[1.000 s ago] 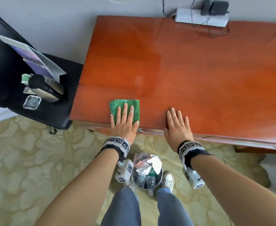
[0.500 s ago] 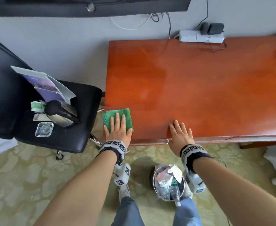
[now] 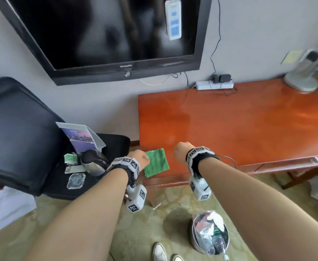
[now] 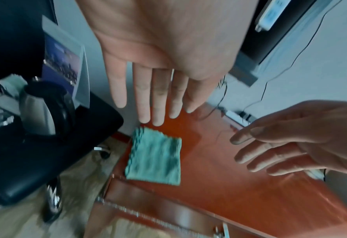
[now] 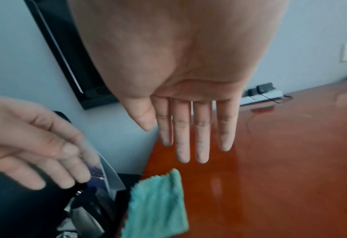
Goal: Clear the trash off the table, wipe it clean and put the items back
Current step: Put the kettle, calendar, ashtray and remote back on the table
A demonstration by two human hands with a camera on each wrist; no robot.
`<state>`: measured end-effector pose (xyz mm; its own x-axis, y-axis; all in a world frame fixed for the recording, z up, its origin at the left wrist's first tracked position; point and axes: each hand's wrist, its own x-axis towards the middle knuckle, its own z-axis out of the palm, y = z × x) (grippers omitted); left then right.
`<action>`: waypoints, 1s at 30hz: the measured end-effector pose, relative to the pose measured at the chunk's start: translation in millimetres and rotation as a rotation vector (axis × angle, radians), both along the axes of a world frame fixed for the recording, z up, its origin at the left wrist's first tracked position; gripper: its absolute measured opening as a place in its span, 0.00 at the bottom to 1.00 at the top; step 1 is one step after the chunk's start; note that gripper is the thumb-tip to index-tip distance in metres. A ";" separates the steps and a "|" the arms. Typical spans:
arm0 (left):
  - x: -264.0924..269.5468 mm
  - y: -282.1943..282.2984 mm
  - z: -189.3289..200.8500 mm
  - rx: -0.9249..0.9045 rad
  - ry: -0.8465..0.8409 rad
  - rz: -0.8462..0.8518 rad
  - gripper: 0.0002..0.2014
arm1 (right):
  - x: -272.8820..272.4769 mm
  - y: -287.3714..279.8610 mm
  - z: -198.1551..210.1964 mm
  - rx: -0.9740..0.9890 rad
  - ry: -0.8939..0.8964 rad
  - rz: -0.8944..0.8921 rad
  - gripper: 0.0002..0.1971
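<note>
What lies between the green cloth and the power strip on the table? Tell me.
Nothing: between the green cloth and the power strip is only bare table, shown in the head view.

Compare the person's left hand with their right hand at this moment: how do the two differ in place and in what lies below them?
The left hand hangs at the table's left corner near the green cloth, while the right hand hangs further right over bare red tabletop. The left hand is nearer the black chair with the kettle; the right is nearer the trash bin. Both are open, fingers straight, holding nothing and lifted off the table.
</note>
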<state>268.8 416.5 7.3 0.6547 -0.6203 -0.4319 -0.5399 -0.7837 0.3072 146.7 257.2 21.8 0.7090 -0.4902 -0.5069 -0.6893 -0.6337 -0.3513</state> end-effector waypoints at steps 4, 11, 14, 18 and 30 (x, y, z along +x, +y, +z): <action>15.6 43.5 45.7 -0.076 -0.088 0.124 0.12 | 33.2 31.4 32.4 0.092 -0.085 0.083 0.15; 33.5 141.9 49.8 -0.009 -0.117 0.288 0.13 | 67.6 102.6 32.3 0.027 -0.077 0.256 0.15; 41.7 188.1 36.6 0.074 -0.076 0.346 0.12 | 84.9 122.9 13.1 -0.013 -0.021 0.329 0.15; 76.6 241.6 5.4 0.114 -0.028 0.439 0.14 | 125.4 142.5 -11.7 -0.039 -0.028 0.351 0.10; 270.7 317.2 -149.7 0.171 0.285 0.450 0.14 | 273.4 208.7 -124.6 0.033 0.178 0.098 0.15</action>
<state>539.5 733.7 -142.4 0.6811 -0.2124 -0.7007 -0.0549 -0.9691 0.2404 420.2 465.9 -102.8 0.6505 -0.4039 -0.6432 -0.6776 -0.6912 -0.2513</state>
